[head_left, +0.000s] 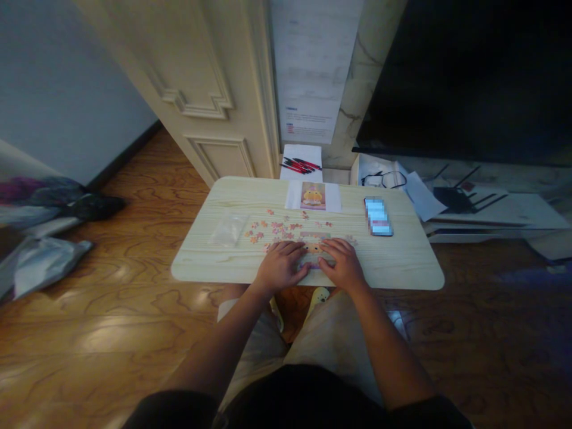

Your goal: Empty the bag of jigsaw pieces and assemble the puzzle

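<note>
A partly assembled jigsaw puzzle (313,248) lies flat on the small table, showing part of a yellow-orange figure with dark eyes. My left hand (282,265) rests on its left side, thumb apart from the outstretched fingers. Over the right side lies my right hand (343,263), also open with its thumb spread. Both hands cover portions of the puzzle, so its full outline is hidden. Loose jigsaw pieces (277,228) in pink and orange are scattered beyond and left of the hands. Behind them is a printed reference picture (313,196) of a yellow figure.
The pale wood-grain table (402,262) carries a clear plastic bag (230,230) on the left and a phone (378,216) on the right. Several red and black pens (301,165) sit past its far edge. A router (456,199) stands on the white cabinet at right.
</note>
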{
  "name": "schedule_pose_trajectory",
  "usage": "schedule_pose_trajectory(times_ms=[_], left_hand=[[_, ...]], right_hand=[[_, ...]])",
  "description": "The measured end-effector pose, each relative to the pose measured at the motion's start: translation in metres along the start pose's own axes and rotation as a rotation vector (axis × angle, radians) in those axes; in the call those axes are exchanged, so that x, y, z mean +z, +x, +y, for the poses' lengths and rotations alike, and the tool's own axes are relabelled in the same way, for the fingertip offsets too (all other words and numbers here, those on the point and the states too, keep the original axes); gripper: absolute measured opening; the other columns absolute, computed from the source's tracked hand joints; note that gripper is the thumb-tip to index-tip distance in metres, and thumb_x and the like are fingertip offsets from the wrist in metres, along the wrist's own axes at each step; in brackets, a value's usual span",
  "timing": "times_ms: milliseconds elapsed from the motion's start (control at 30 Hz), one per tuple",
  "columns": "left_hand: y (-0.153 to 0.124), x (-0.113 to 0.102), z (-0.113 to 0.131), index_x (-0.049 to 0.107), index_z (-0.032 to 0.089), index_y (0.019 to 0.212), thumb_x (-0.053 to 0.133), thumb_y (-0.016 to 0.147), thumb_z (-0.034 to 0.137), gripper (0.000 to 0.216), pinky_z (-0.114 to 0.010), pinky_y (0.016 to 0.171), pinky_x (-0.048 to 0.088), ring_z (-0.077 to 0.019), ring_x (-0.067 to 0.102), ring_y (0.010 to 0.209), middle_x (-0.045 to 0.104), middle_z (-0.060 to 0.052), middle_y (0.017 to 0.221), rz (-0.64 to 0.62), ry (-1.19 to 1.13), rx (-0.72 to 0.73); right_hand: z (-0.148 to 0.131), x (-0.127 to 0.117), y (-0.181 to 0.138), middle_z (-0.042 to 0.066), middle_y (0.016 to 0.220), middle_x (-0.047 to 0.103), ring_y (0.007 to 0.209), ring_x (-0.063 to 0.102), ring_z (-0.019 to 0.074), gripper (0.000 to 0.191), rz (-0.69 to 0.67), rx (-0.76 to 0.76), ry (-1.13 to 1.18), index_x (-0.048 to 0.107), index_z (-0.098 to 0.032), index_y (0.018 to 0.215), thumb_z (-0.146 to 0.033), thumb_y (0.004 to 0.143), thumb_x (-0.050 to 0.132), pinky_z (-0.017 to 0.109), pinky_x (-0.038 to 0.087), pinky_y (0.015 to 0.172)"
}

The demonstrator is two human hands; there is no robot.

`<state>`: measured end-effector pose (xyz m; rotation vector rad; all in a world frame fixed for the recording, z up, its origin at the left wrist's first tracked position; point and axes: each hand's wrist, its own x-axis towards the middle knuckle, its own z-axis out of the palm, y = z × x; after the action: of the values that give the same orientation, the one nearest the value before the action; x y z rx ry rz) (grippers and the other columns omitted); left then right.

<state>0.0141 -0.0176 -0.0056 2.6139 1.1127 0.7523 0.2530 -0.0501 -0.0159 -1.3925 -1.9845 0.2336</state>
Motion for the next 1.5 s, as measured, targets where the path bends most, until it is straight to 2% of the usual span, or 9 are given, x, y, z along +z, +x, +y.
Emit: schedule_pose_trajectory(times_ms=[1500], left_hand=[[0.0010,-0.0018,0.0002,0.072,0.026,0.125,0.066,0.092,0.044,0.038,-0.051,0.103,0.051,-0.0304,0.064,0.121,0.070,-0.009,0.135,-0.009,-0.003,0.006]], right_hand=[[0.0012,0.0015,-0.0005,0.006,0.131,0.072,0.126,0.059,0.0298,0.034,-0.002,0.006,-0.013,0.074,-0.028,0.123,-0.029,0.089,0.072,0.054,0.046,0.114]])
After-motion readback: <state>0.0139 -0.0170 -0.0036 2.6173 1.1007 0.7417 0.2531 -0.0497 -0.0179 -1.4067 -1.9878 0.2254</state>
